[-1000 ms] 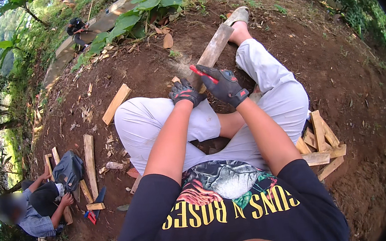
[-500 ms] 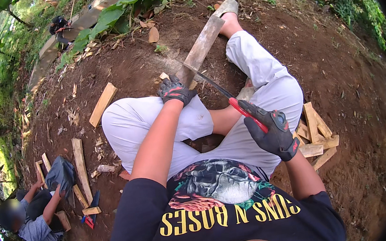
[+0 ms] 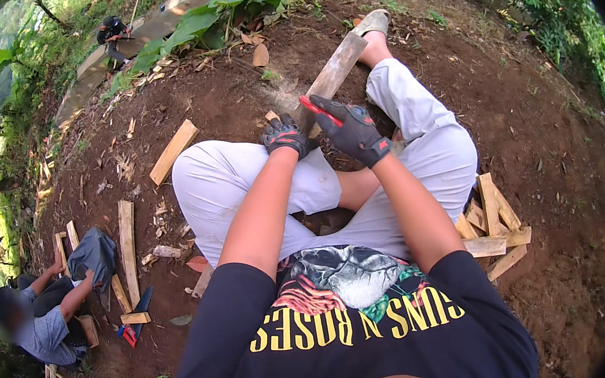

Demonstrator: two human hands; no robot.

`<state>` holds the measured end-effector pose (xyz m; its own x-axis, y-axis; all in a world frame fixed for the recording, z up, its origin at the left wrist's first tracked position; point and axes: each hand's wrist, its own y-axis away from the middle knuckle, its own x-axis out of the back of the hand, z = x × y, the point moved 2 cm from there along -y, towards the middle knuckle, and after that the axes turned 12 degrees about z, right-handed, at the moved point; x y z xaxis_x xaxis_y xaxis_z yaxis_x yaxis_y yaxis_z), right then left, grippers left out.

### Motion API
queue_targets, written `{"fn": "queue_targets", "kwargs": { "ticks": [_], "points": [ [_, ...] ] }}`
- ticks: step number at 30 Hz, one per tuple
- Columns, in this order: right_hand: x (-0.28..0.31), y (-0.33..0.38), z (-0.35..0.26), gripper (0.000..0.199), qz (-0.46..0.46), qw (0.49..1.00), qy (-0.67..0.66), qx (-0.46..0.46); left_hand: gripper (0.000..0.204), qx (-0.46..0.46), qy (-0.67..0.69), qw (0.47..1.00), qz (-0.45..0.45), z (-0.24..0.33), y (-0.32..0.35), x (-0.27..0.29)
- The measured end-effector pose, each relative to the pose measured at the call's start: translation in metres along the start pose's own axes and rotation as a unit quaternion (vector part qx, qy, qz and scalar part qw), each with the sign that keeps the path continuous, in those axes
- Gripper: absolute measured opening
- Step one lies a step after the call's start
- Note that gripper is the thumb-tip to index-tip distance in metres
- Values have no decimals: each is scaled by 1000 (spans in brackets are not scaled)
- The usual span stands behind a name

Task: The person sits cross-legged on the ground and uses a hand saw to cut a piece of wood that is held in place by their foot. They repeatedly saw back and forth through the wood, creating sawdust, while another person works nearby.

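Observation:
A long, weathered wooden plank (image 3: pixel 339 65) slants away from me between my legs, its far end by my shoe (image 3: pixel 373 22). My left hand (image 3: pixel 286 137), in a black and red glove, is closed on the plank's near end. My gloved right hand (image 3: pixel 350 130) is wrapped round the red handle of a hand saw (image 3: pixel 307 104), just right of my left hand. The saw blade is hidden from view now. A small pale wood offcut (image 3: pixel 271 116) lies just beyond my left hand.
A loose board (image 3: pixel 174 152) lies left of my knee, and a heap of short boards (image 3: pixel 494 245) at my right. A seated person (image 3: pixel 49 333) is at the left near a red-handled saw (image 3: pixel 142 306). Another person (image 3: pixel 112 33) is far off by a concrete edging (image 3: pixel 84 76).
My right hand has pushed the saw forward and left, from beside my right thigh to next to my left hand. The blade, visible before, is now hidden. My left hand stays on the plank.

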<state>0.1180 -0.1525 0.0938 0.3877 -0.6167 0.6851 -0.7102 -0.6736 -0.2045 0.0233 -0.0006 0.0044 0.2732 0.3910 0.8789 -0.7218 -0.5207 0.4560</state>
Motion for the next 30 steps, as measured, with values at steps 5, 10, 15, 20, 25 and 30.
{"fn": "queue_targets", "kwargs": {
  "ticks": [5, 10, 15, 20, 25, 30],
  "points": [
    [134, 93, -56, 44, -45, 995, 41, -83, 132, 40, 28, 999, 0, 6, 11, 15],
    [166, 117, -85, 43, -33, 991, 62, -113, 128, 48, 32, 998, 16, 5, 14, 4],
    [96, 73, -45, 43, -29, 996, 49, -72, 121, 32, 36, 998, 42, 6, 19, -4],
    [-18, -12, 9, 46, -15, 1000, 1, -17, 124, 24, 35, 999, 15, 7, 6, -1],
    [-16, -15, -10, 51, -51, 995, -46, -68, 132, 2, 29, 1000, -2, -4, -5, -5],
    [83, 71, -38, 46, -1, 999, 10, -43, 128, 32, 45, 998, 19, 3, 7, 1]
  ]
}}
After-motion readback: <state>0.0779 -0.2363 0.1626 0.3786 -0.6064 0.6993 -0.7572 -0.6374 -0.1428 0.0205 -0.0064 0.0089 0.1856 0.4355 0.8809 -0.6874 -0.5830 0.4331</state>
